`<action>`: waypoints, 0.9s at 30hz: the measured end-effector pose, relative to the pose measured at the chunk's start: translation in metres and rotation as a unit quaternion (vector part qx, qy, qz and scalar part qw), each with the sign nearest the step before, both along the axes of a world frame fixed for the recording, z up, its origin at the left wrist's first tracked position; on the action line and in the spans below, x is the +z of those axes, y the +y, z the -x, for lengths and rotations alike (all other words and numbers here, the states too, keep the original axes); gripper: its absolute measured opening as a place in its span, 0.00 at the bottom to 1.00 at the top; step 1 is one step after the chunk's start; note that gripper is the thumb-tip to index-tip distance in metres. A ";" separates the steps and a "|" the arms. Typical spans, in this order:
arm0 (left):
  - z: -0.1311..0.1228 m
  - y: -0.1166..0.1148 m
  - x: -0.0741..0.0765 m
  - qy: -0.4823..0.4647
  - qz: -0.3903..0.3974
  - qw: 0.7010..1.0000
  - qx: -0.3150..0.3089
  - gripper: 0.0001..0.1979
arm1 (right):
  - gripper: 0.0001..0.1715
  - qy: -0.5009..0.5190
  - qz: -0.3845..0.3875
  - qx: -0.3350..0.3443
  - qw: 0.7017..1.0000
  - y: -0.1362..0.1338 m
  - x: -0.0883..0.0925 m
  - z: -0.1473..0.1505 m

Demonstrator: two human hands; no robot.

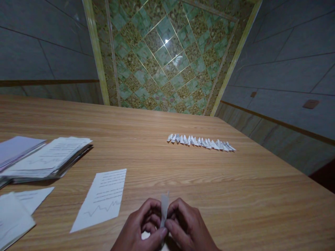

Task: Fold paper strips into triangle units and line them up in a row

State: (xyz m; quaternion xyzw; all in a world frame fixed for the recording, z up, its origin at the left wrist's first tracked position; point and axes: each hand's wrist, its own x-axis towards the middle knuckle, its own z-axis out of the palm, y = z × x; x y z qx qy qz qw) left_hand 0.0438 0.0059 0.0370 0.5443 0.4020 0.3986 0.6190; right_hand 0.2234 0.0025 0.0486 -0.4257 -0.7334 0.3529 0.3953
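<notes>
My left hand (145, 225) and my right hand (187, 223) meet at the bottom centre, fingers curled and pinching a small folded piece of paper (164, 205) between them. The folded paper stands on edge, narrow towards me, and its lower part is mostly hidden by my fingers and thumbs. To the left of my left hand lies a flat printed sheet (104, 197) with text lines and a zigzag graph. Further off, right of centre, a row of several small folded paper pieces (200, 142) stands side by side.
At the left sits a stack of printed sheets (56, 157), with purple paper (19, 150) beside it. Nearer are loose papers (15, 219). All rest on a wood-grain table (235, 195), whose far edge meets a tiled wall panel (162, 69).
</notes>
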 end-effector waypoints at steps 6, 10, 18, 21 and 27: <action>0.001 0.001 -0.006 -0.041 0.024 0.999 -0.003 0.14 | 0.02 -0.006 0.004 0.001 1.000 0.000 0.001 0.000; 0.002 0.001 -0.007 -0.053 0.025 0.998 -0.022 0.15 | 0.02 -0.001 0.004 -0.002 1.000 0.001 0.001 -0.002; 0.003 -0.001 0.004 0.005 -0.047 0.999 0.015 0.11 | 0.06 0.010 0.021 -0.009 1.000 -0.001 0.001 -0.002; 0.004 -0.004 0.010 0.044 -0.085 0.995 0.007 0.08 | 0.06 0.021 0.028 0.001 0.999 -0.001 0.001 -0.003; 0.002 -0.004 0.012 0.060 -0.069 0.996 0.018 0.08 | 0.03 0.011 0.008 -0.004 1.000 -0.001 0.000 -0.004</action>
